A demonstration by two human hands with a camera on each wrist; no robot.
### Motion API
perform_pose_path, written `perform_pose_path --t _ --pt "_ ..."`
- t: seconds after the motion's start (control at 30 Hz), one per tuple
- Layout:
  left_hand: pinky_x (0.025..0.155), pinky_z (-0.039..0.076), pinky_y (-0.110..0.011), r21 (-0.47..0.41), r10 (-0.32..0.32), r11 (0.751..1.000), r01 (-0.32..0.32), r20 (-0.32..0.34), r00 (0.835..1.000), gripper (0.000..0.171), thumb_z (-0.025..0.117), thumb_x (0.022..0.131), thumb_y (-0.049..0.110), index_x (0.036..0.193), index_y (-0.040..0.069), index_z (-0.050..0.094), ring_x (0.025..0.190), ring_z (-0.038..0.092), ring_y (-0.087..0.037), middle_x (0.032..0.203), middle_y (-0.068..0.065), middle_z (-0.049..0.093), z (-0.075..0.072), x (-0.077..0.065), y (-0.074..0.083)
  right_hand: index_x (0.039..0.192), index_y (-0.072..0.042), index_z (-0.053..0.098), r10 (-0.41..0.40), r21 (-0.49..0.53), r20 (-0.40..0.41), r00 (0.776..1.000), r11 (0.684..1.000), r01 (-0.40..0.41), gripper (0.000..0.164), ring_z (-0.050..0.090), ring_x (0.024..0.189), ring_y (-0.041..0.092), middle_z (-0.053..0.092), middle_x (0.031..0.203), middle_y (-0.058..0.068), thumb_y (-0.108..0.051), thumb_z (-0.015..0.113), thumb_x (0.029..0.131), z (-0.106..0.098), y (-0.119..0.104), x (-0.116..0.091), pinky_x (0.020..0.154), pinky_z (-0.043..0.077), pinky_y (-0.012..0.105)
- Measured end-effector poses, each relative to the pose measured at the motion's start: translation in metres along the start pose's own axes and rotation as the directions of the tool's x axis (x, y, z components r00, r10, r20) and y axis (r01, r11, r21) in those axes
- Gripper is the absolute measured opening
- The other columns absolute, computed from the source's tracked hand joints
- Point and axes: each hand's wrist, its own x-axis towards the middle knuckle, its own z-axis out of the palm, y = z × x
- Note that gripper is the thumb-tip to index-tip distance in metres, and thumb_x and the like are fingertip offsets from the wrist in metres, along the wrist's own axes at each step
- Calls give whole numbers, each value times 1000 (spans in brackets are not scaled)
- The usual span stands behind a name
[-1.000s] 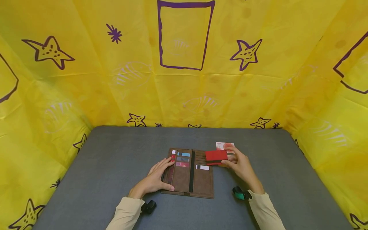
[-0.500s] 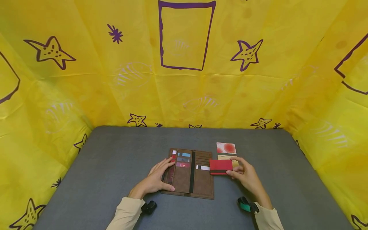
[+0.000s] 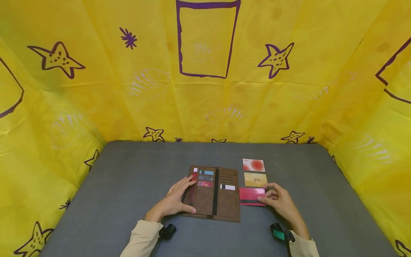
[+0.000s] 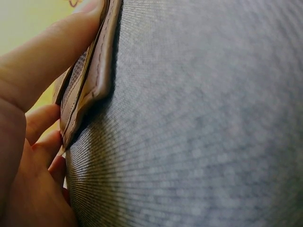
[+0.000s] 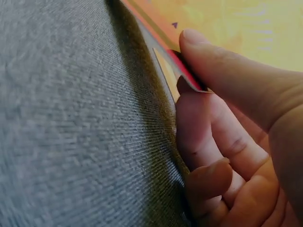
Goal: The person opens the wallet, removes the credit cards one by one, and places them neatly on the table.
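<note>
A brown long wallet point(image 3: 228, 203) lies unfolded on the grey table, with several cards in its slots. My left hand point(image 3: 173, 198) rests on its left edge, fingers spread and thumb near the lower corner; the left wrist view shows the thumb point(image 4: 57, 52) on top of the leather. Just right of the wallet, my right hand point(image 3: 282, 203) pinches a red card point(image 3: 250, 193) with a dark stripe by its right edge. In the right wrist view the red card point(image 5: 182, 66) is tilted a little above the tabletop, thumb above and fingers beneath.
Behind the red card a gold card point(image 3: 253, 179) lies flat, and farther back a white card with red circles point(image 3: 253, 165). The grey table point(image 3: 144, 160) is bordered by a yellow patterned cloth point(image 3: 205, 96) at the back and sides.
My right hand has drawn the red card toward me and slightly right, lowering it near the table. The gold and white cards behind are now uncovered. The left hand stays on the wallet.
</note>
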Motion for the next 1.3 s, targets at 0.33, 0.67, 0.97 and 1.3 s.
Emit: perform_pose_path --t 0.33,0.67,0.97,1.3 --pt "118 7 -67 3 8 1000 -8 -11 1000 96 88 72 33 151 9 39 153 12 -40 165 -12 23 2 1 0 119 4 63 152 -102 -51 987 982 -157 48 58 67 8 67 84 6 -18 82 81 -9 1 -1 63 50 19" --pt "118 6 -67 -7 2 1000 -2 -4 1000 96 88 73 33 152 10 39 153 11 -40 166 -11 22 3 1 0 120 2 65 128 -193 -73 989 971 -140 49 55 64 7 65 96 12 -18 84 79 -10 1 -3 61 47 20" --pt "118 6 -67 -5 0 1000 0 -11 1000 96 88 73 34 152 11 39 154 11 -40 166 -11 22 1 0 -2 117 1 69 110 -344 -38 993 932 -116 55 46 65 5 61 91 7 -22 89 72 -1 -9 -2 59 40 20" --pt "118 7 -67 -7 15 1000 -15 -14 1000 96 88 72 34 151 10 39 153 12 -40 165 -12 22 2 0 -3 119 2 67 82 -307 -72 994 946 -100 54 51 64 5 64 95 11 -19 88 74 -7 -2 -3 59 45 20"
